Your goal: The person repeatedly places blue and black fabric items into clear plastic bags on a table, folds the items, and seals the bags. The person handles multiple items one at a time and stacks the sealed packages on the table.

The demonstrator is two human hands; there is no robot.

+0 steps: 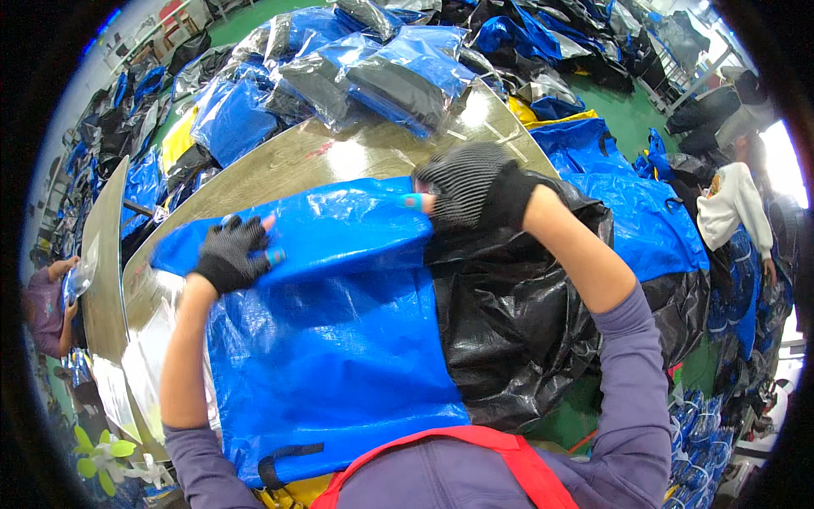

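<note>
A glossy blue and black tarpaulin sheet (331, 339) lies over the table in front of me, its far blue edge folded back toward me in a band. The black part is crumpled and hangs to the right; a short black strap shows near my body. My left hand (231, 256), in a dark knit glove with bare or taped fingertips, rests on the left of the fold, fingers apart. At the far edge, where blue meets black, my right hand (475, 187) in a grey-striped glove closes on the sheet. Its fingers are partly hidden.
Plastic-wrapped blue and black packs (398, 81) are piled at the far edge of the wood-grain table (280, 161). More blue tarpaulin (644, 212) hangs at the right. A person (52, 305) handles clear plastic at the left; another person (733, 204) is at the right. A green-bladed fan (103, 458) stands lower left.
</note>
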